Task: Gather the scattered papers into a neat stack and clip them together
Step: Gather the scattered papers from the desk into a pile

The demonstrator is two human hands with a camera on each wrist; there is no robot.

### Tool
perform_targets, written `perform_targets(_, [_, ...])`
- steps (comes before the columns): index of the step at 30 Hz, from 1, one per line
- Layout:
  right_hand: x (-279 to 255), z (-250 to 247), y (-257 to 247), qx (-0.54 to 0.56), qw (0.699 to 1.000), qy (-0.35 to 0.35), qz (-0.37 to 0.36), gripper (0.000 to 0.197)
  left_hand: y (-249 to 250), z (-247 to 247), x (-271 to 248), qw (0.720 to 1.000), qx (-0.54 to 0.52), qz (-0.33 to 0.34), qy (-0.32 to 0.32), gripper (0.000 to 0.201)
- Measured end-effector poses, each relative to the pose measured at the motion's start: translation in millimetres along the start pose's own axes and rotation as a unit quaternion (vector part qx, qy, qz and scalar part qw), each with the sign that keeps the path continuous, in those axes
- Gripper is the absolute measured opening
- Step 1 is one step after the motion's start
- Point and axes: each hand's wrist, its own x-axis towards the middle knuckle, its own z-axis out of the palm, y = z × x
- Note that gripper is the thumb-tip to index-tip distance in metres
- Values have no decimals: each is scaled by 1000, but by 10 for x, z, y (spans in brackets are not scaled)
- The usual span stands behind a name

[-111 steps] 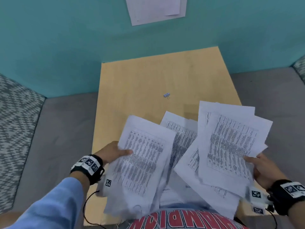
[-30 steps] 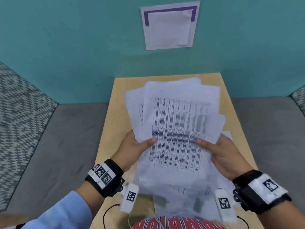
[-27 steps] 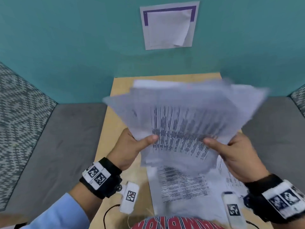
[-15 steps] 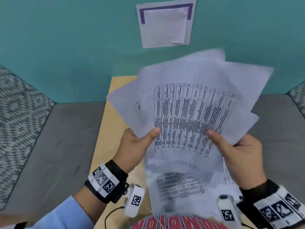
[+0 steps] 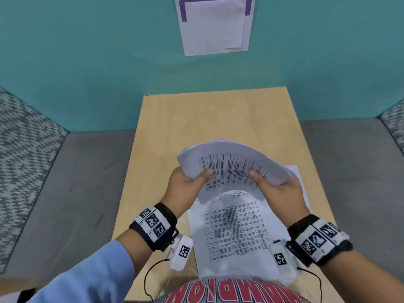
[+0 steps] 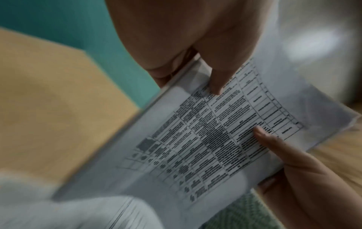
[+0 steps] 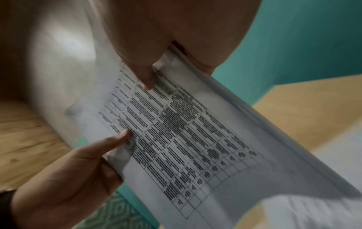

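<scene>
- two hands held one bundle of printed sheets (image 5: 231,165) above the wooden table (image 5: 218,114); the left hand (image 5: 185,189) gripped its left edge and the right hand (image 5: 277,191) its right edge.
- each thumb lay on the top printed face with the remaining fingers curled beneath, so both hands were closed round the bundle; the wrist views showed the same pinch from either side.
- the bundle arched upward between the hands, its far edge tipped away from the person, over the middle of the table.
- at least one loose printed page (image 5: 231,230) lay flat on the table directly beneath the bundle, nearer the person, so the gathering looked unfinished.
- judged well done, this step would mean loosening the grip slightly, standing the bundle on one edge on the table and tapping until the edges lined up, then adding the loose page.
- squeezing hard while the sheets were bowed would likely lock in the misaligned edges.
- no clip was visible anywhere on the table; the bundle may have hidden it.
</scene>
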Motion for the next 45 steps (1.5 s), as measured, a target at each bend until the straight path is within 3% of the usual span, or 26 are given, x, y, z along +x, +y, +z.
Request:
perform_targets(2, [-31, -36, -149, 20, 999, 6, -45, 21, 179, -27, -2, 998, -28, 50, -4, 31])
perform_targets(4, [-36, -47, -164, 26, 999, 17, -28, 27, 228, -29, 2, 995, -48, 76, -38, 40])
perform_targets(8, [-27, 21, 77, -18, 997, -5, 76, 59, -94, 64, 55, 995, -20, -17, -92, 49])
perform_targets(10, [-14, 64, 127, -32, 995, -5, 93, 66, -197, 97, 58, 994, -7, -54, -97, 48])
perform_targets(11, [5, 82, 134, -34, 996, -10, 85, 63, -196, 104, 63, 994, -4, -53, -91, 45])
perform_targets(14, [25, 65, 41, -28, 999, -2, 33, 7, -73, 76, 89, 998, -19, 4, -59, 32])
perform_targets(16, [47, 10, 52, -12, 1000, -3, -8, 21, 10, 45, 118, 998, -36, 30, -48, 28])
perform_targets(18, [65, 10, 140, -33, 999, -10, -22, 21, -37, 35, 137, 998, -34, 20, -54, 28])
perform_targets(22, [17, 67, 385, -113, 991, -52, 49, 12, -281, 67, 69, 998, 16, -30, -55, 24])
perform_targets(24, [36, 84, 335, -107, 993, -42, 38, 2, -267, 71, 54, 1000, 4, -16, -26, 25])
perform_targets(26, [23, 102, 250, -80, 996, -34, 1, 11, -194, 66, 23, 999, -26, 28, -8, 25])
perform_targets(28, [-6, 94, 183, -50, 998, -21, -26, 14, -126, 81, -21, 997, -48, 67, -9, 26])
perform_targets(30, [-28, 106, 238, -63, 998, -22, -22, 6, -203, 123, -52, 997, -36, 54, -29, 28])
perform_targets(34, [-34, 158, 495, -124, 989, -37, 68, 33, -537, 186, -82, 996, 40, -31, -69, 22])
perform_targets(37, [-12, 145, 414, -116, 991, -16, 61, 45, -536, 169, -62, 999, 27, -9, -34, 22])
perform_targets(40, [-28, 64, 351, -68, 997, 5, 18, 30, -465, 141, -43, 999, -19, 30, -4, 18])
perform_targets(42, [-41, 48, 405, -78, 996, -16, 32, 8, -532, 141, -22, 1000, -6, 14, -21, 17])
perform_targets(45, [-24, 21, 671, -155, 981, -47, 104, 17, -765, 157, 10, 983, 108, -54, -139, 29])
